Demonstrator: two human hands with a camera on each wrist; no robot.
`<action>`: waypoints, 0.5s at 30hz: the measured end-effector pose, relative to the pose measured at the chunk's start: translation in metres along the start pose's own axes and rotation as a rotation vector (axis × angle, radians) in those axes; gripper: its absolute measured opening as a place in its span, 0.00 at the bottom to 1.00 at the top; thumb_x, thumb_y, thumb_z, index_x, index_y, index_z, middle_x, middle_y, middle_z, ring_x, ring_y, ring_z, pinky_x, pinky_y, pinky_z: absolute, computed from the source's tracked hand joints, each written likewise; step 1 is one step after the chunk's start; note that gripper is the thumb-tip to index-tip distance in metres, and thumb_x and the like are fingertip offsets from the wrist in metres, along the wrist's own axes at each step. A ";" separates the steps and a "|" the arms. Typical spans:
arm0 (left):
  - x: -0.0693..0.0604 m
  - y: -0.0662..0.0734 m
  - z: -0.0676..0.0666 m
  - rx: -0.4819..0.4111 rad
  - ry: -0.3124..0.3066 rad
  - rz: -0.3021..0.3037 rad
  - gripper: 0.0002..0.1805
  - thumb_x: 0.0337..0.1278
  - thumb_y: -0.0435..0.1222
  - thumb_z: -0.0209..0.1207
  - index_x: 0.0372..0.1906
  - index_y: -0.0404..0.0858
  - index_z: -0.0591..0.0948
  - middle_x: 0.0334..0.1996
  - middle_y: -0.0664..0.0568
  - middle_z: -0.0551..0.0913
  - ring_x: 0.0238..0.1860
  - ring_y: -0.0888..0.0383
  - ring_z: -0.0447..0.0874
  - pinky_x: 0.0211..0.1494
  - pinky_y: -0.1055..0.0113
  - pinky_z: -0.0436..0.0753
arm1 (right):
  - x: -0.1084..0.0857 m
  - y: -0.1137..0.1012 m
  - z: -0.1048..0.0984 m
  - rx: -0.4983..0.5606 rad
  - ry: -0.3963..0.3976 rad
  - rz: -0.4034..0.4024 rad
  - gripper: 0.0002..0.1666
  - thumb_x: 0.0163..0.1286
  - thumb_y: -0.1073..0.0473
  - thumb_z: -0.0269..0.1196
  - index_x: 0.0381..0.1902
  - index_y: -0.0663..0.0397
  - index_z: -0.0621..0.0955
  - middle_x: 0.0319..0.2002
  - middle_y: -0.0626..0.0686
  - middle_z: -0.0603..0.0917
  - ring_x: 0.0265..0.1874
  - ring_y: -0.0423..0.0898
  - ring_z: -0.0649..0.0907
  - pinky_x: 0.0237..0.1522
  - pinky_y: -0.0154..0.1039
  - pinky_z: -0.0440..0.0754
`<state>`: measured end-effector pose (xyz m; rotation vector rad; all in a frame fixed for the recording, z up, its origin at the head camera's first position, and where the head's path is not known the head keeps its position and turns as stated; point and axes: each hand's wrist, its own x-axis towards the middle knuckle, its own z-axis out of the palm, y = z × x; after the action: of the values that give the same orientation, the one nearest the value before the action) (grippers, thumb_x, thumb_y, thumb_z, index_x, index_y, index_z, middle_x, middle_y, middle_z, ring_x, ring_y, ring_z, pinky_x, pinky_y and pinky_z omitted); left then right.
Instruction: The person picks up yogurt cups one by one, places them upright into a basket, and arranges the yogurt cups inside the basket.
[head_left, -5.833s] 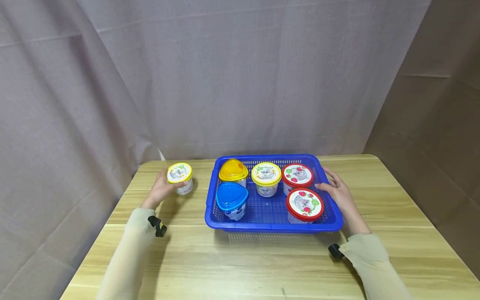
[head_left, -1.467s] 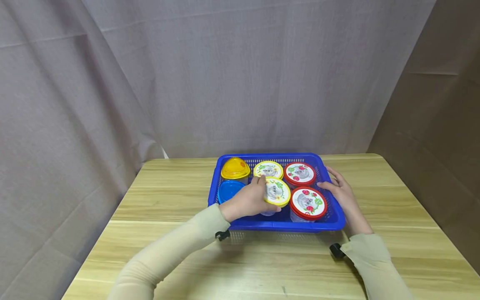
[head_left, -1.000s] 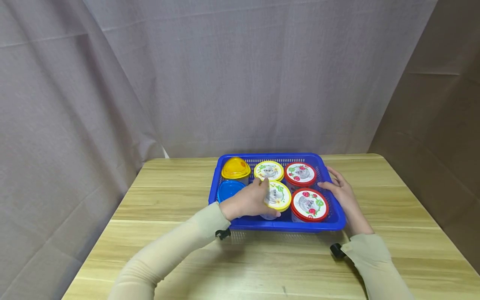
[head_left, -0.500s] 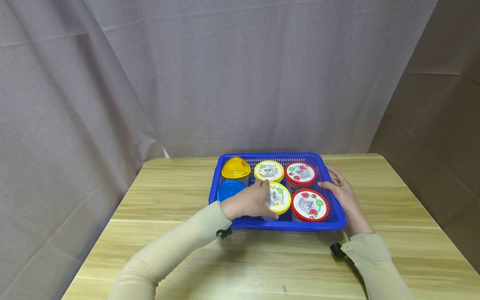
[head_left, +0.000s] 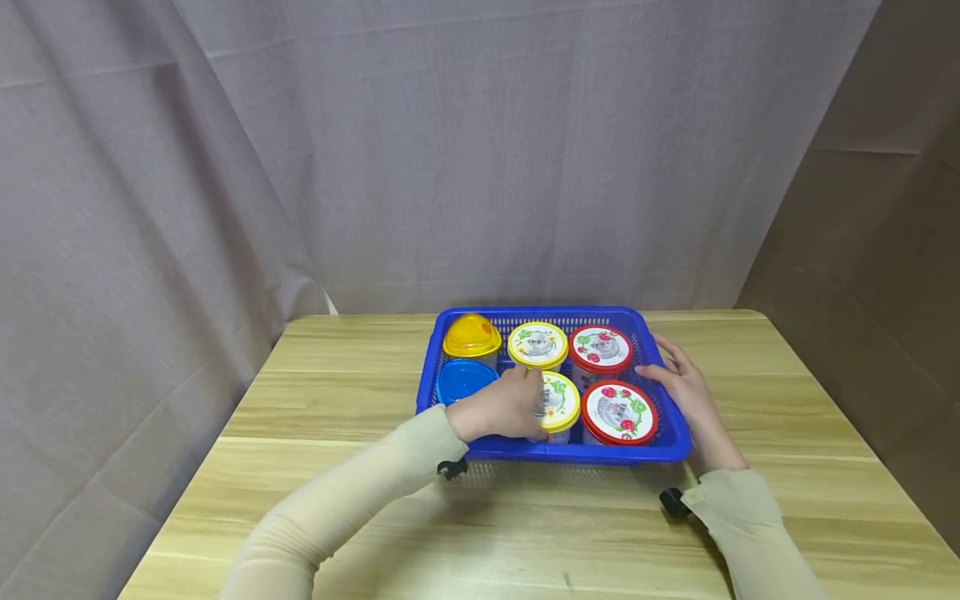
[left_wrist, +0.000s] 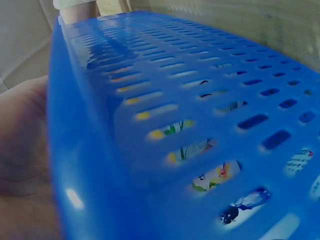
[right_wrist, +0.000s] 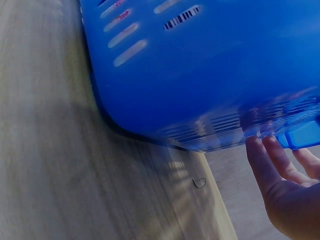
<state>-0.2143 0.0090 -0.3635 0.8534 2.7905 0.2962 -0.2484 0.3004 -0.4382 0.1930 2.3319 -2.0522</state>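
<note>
A blue perforated plastic basket (head_left: 562, 453) holds several lidded cups. My left hand (head_left: 501, 406) reaches over its front rim, fingers and thumb bent round the left side of the front yellow-lidded cup (head_left: 558, 402); the fingertips are partly hidden. In the left wrist view, the palm (left_wrist: 22, 165) shows behind the basket wall (left_wrist: 95, 175). My right hand (head_left: 686, 392) holds the basket's right rim, thumb over the edge and fingers outside. The right wrist view shows those fingers (right_wrist: 262, 160) against the outer wall (right_wrist: 225, 75).
Inside the basket are another yellow-lidded cup (head_left: 537, 343), two red-lidded cups, back (head_left: 600, 347) and front (head_left: 620, 411), a domed yellow lid (head_left: 472, 335) and a blue lid (head_left: 463, 380) on the left. The wooden table (head_left: 525, 533) ends at a grey curtain (head_left: 510, 167).
Earlier, my left hand held the yellow-lidded cup on the table left of the basket; now that cup stands in the basket. Lately the hand has slid slightly left on it. My right hand stays put.
</note>
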 end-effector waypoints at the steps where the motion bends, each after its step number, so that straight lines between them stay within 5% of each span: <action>1: 0.000 0.000 0.000 0.002 -0.001 0.005 0.51 0.50 0.50 0.74 0.70 0.25 0.64 0.59 0.38 0.72 0.60 0.47 0.73 0.64 0.60 0.76 | 0.000 0.000 0.000 0.000 0.001 -0.001 0.49 0.73 0.51 0.63 0.82 0.42 0.51 0.73 0.66 0.64 0.36 0.34 0.82 0.39 0.34 0.85; 9: 0.001 -0.001 0.001 -0.025 -0.011 0.027 0.48 0.50 0.44 0.75 0.71 0.28 0.64 0.60 0.40 0.71 0.58 0.48 0.73 0.61 0.61 0.77 | -0.003 -0.002 0.000 0.037 0.002 0.003 0.48 0.72 0.54 0.64 0.82 0.44 0.52 0.67 0.62 0.70 0.36 0.34 0.83 0.38 0.34 0.85; 15: 0.000 0.000 0.000 -0.038 -0.028 0.000 0.53 0.50 0.37 0.75 0.78 0.31 0.56 0.72 0.38 0.63 0.69 0.46 0.65 0.67 0.58 0.74 | -0.006 -0.009 0.002 0.036 -0.004 0.013 0.48 0.72 0.57 0.63 0.82 0.47 0.51 0.71 0.67 0.64 0.36 0.34 0.83 0.37 0.34 0.86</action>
<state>-0.2143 0.0092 -0.3636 0.8425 2.7500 0.3343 -0.2433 0.2973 -0.4290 0.2035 2.2865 -2.0882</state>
